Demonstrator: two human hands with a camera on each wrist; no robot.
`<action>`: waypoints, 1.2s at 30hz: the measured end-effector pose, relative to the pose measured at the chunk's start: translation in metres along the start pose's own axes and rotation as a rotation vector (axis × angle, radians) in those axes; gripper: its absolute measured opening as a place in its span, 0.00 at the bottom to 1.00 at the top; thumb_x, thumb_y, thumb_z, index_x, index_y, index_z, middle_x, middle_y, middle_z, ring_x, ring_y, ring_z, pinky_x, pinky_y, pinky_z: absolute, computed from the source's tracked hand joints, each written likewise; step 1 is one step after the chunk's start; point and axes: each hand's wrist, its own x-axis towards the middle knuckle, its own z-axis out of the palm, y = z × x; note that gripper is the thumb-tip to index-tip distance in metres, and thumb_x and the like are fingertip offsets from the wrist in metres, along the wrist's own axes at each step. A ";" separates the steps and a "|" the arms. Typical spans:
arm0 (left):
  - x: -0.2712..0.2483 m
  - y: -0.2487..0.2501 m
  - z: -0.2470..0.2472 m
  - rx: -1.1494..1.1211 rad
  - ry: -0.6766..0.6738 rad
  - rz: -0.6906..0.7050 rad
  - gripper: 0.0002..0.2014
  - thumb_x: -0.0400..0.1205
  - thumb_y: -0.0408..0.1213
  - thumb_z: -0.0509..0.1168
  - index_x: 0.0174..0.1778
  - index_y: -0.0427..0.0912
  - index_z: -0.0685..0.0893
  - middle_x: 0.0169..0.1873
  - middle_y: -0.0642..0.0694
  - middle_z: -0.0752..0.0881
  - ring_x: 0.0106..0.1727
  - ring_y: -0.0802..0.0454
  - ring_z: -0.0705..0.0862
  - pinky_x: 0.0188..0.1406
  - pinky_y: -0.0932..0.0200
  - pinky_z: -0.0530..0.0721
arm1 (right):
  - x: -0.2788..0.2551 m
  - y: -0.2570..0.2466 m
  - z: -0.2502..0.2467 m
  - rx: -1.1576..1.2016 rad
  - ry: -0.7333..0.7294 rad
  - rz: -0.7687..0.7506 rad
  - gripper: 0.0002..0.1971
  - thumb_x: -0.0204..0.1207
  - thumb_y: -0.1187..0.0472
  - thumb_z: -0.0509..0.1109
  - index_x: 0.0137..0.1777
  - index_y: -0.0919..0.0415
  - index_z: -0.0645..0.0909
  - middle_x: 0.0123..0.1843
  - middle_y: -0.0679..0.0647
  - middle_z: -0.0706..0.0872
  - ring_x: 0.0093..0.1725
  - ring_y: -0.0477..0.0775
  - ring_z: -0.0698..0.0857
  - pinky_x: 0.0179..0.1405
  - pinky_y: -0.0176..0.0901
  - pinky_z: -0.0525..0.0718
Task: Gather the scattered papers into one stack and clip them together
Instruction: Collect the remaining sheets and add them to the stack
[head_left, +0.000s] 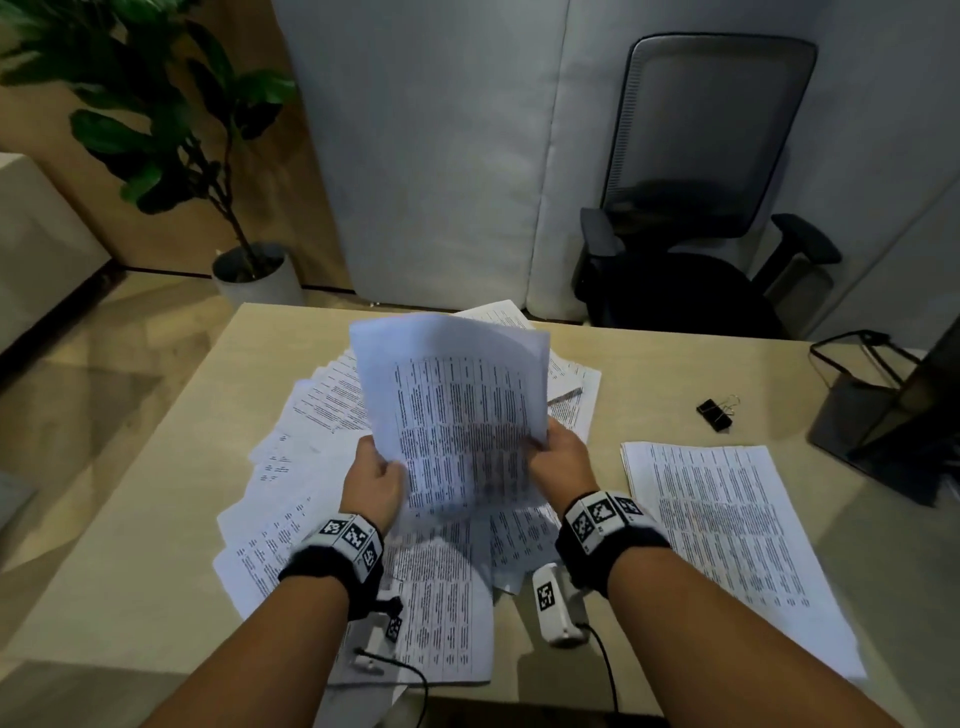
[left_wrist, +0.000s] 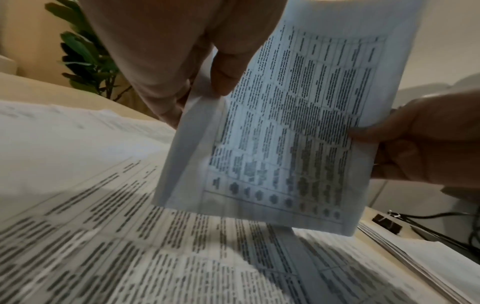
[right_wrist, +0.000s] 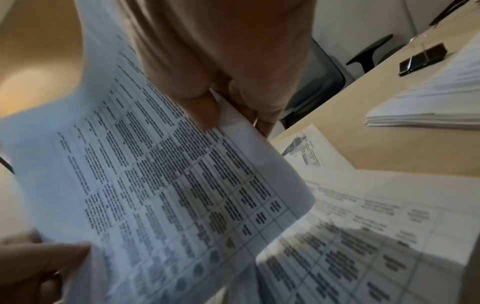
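A small bundle of printed sheets (head_left: 457, 415) stands nearly upright above the desk, held by both hands. My left hand (head_left: 376, 480) pinches its left edge, thumb in front; the left wrist view shows that thumb (left_wrist: 228, 67) on the bundle (left_wrist: 285, 133). My right hand (head_left: 558, 457) pinches the right edge, thumb (right_wrist: 202, 109) on the page (right_wrist: 155, 185). Under the hands many loose sheets (head_left: 311, 467) lie fanned over the desk. A neat stack of papers (head_left: 727, 535) lies to the right. A black binder clip (head_left: 716, 413) rests behind that stack.
The beige desk (head_left: 649, 374) has a dark monitor base (head_left: 883, 415) at its right edge. An office chair (head_left: 701, 208) stands beyond the desk, a potted plant (head_left: 208, 156) at the back left. Cables hang from my wrists near the front edge.
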 end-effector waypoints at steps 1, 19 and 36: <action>0.001 0.003 0.004 0.023 -0.002 0.019 0.06 0.85 0.29 0.56 0.56 0.35 0.70 0.35 0.47 0.75 0.37 0.46 0.77 0.31 0.59 0.76 | 0.001 0.002 -0.007 -0.009 0.032 -0.012 0.12 0.79 0.68 0.62 0.57 0.56 0.81 0.48 0.59 0.86 0.47 0.59 0.85 0.47 0.51 0.85; -0.069 0.042 0.199 0.178 -0.534 -0.011 0.05 0.75 0.33 0.70 0.43 0.46 0.83 0.39 0.45 0.88 0.41 0.47 0.89 0.42 0.50 0.91 | -0.038 0.146 -0.181 -0.178 0.438 0.332 0.23 0.81 0.73 0.55 0.75 0.62 0.72 0.69 0.57 0.78 0.63 0.59 0.79 0.63 0.41 0.74; -0.092 0.030 0.261 0.262 -0.551 -0.077 0.22 0.70 0.31 0.71 0.60 0.45 0.79 0.41 0.46 0.88 0.47 0.46 0.87 0.49 0.47 0.89 | -0.049 0.198 -0.222 -0.646 0.469 0.252 0.35 0.69 0.71 0.67 0.77 0.55 0.67 0.67 0.56 0.74 0.67 0.61 0.72 0.67 0.58 0.73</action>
